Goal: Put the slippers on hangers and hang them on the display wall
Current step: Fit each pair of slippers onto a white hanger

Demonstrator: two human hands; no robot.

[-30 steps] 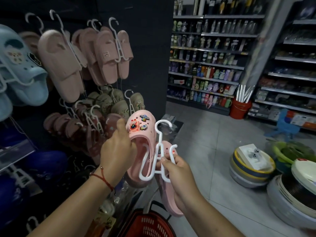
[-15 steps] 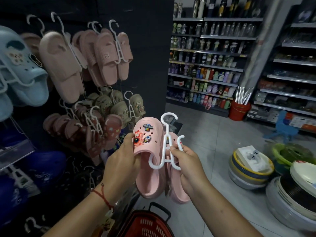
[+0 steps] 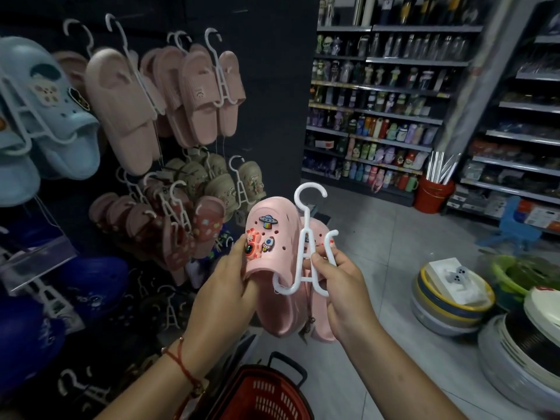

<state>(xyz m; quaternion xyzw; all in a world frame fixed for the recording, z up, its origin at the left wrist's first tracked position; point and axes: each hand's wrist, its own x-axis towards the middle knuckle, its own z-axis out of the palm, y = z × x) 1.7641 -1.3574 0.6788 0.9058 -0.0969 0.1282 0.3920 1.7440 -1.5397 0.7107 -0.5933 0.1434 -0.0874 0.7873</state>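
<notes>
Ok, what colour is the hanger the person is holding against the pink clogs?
White: the hanger is plain white plastic, seen clearly in the head view against the pink clogs.

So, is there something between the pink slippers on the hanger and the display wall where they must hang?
Nothing visible blocks the way. The pink slippers and white hanger are held in open air right of the display wall. The rows already hanging there, such as the beige slippers, crowd it.
</notes>
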